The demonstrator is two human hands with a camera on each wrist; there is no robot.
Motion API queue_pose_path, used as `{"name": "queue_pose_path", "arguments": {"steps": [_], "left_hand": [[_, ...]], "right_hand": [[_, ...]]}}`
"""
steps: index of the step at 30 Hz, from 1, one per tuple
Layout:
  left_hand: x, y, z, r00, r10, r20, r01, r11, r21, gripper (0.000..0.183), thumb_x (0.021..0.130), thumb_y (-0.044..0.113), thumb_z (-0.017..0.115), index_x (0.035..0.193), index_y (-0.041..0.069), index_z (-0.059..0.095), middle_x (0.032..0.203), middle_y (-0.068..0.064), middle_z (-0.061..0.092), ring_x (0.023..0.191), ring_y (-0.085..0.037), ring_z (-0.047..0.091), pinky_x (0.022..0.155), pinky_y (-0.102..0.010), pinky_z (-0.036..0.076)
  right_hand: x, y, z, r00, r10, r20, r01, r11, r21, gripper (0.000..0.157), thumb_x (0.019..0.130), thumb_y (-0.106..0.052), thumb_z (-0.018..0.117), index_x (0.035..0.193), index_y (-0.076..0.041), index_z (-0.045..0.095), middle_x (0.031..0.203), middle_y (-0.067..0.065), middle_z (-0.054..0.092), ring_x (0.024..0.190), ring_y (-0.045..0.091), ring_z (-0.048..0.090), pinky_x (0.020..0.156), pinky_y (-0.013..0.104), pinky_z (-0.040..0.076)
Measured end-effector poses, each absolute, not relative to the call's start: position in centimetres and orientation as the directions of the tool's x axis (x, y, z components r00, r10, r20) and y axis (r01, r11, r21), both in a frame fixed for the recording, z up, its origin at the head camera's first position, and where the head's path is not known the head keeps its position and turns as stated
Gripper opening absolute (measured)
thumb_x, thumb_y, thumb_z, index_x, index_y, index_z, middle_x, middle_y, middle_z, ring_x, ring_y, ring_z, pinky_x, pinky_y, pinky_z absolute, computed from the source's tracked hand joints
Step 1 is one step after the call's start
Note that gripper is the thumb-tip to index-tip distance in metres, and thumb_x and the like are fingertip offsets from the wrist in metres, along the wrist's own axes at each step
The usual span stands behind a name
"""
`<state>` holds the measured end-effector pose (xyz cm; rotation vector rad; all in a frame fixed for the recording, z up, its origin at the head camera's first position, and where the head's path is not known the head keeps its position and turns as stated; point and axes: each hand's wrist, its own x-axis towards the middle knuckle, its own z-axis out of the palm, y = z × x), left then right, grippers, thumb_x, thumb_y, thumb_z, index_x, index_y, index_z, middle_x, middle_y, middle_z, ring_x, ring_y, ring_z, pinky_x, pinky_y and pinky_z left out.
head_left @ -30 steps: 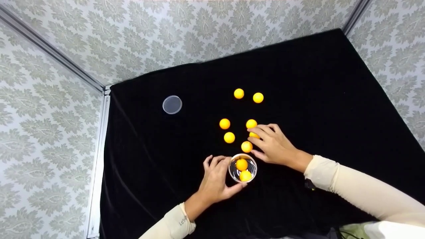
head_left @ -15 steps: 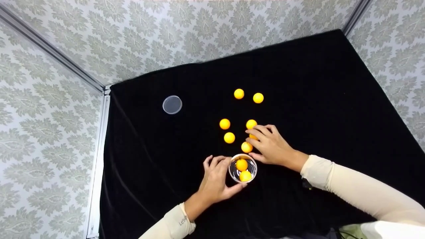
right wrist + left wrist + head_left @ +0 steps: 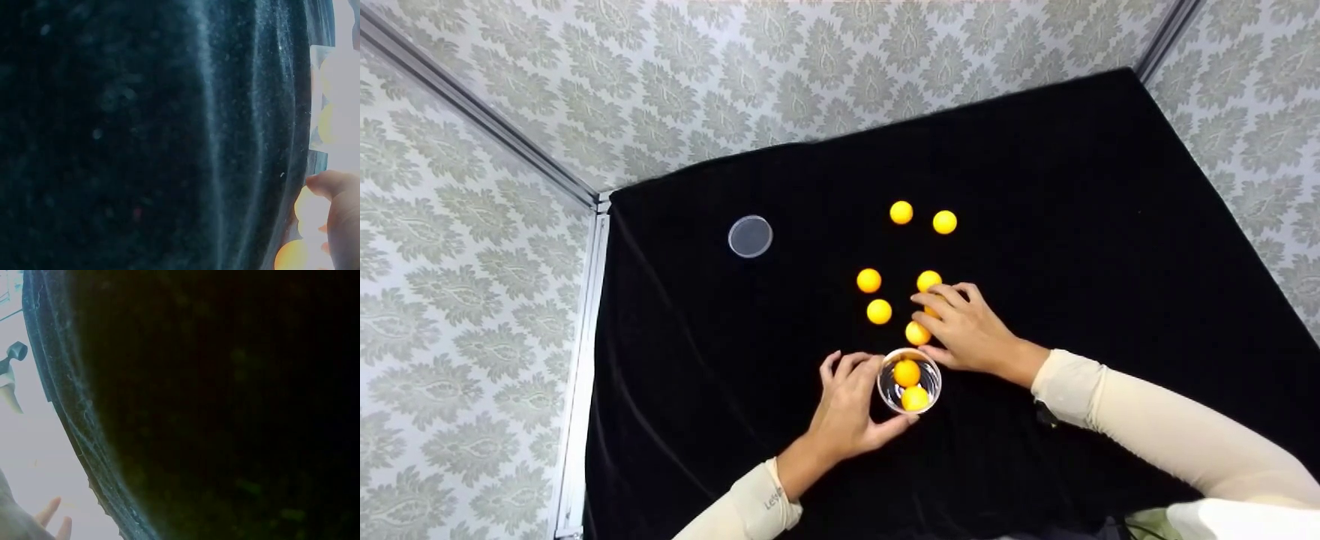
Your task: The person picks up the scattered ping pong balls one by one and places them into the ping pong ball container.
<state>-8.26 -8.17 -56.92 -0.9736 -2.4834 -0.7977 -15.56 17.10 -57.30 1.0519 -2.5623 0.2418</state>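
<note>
My left hand (image 3: 847,409) holds a clear round plastic cup (image 3: 938,386), thumb on the near side and fingers on the far left side. Two orange table tennis balls (image 3: 907,373) lie in it. Just beyond the cup, my right hand (image 3: 971,330) spreads over loose balls. One ball (image 3: 916,332) sits between its thumb and forefinger; whether they touch it I cannot tell. Another ball (image 3: 931,309) is half hidden under the fingers, and a third ball (image 3: 928,281) lies by the fingertips. In the right wrist view the thumb (image 3: 323,184) shows above several balls, near the cup (image 3: 316,98).
Two balls lie left of the right hand, one ball (image 3: 868,280) behind the other (image 3: 879,311). Farther back are two more, a ball (image 3: 901,212) and its neighbour (image 3: 944,222). A clear round lid (image 3: 750,236) lies at the left on the black cloth (image 3: 1072,187). Patterned walls stand behind.
My right hand has slid slightly left over the balls, its thumb coming closer to the cup's rim. The left hand, the cup and the balls stay in place.
</note>
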Motion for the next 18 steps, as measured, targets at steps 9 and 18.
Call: {"name": "queue_pose_path", "arguments": {"steps": [9,18], "left_hand": [[-8.10,-8.24,-56.79,-0.724,0.507,0.469,0.682,0.629,0.372,0.079,0.067,0.069,0.064,0.121,0.013,0.056,0.111,0.005,0.057,0.110,-0.015,0.047,0.098,-0.056,0.025],[-8.15,-8.25,-56.90,-0.719,0.507,0.475,0.686,0.627,0.370,0.079,0.067,0.069,0.064,0.123,0.013,0.054,0.111,0.005,0.058,0.110,-0.015,0.048,0.099,-0.057,0.025]], "right_hand": [[-15.57,16.92,-57.49,-0.666,-0.641,0.381,-0.699,0.715,-0.019,0.049,0.077,-0.050,0.064,0.108,-0.012,0.064,0.131,0.006,0.052,0.119,0.028,0.045,0.090,0.053,0.034],[-15.50,17.36,-56.68,-0.665,-0.628,0.404,-0.696,0.718,-0.029,0.047,0.078,-0.050,0.064,0.108,-0.013,0.064,0.131,0.005,0.053,0.119,0.028,0.046,0.089,0.052,0.033]]}}
